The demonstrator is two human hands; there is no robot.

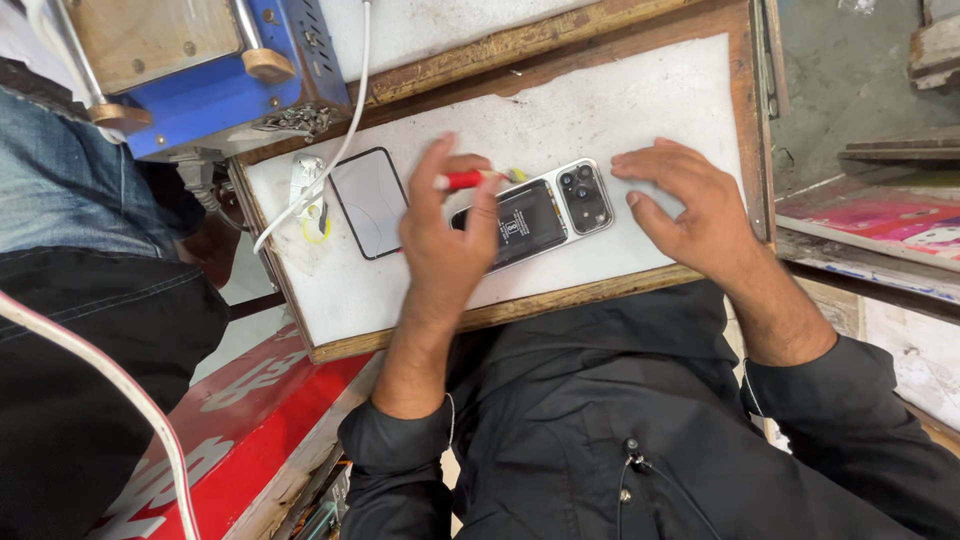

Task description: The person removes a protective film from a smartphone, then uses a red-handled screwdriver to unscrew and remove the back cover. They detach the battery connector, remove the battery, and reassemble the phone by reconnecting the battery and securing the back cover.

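2 hands are at work on the white board (620, 110) in front of you. Nearest you, your left hand (440, 245) pinches a red-handled tool (462, 180) between thumb and fingers, and its yellowish tip points at the phone (535, 215). The wrist covers the phone's near end, so you cannot tell exactly where the tip meets it.

The phone lies flat in the middle of the board, back up. A dark plate shows inside it, and the camera block (585, 195) of 3 lenses is at its right end.

Your right hand (695, 205) rests palm down just beside that camera end. Its fingers are stretched out and held close together, flat on the board, and they hold nothing.

As a judgement, the step in hand is tool work on the phone's open back, with the right hand bracing. The next move calls for a light, steady tip kept clear of the lenses, and for the phone held so it does not slide.

Left of the phone lies 1 thin dark-rimmed panel (370, 200), apart from it. Beyond that, a white cable (345, 140) runs up past a blue machine (220, 90) at the far corner.
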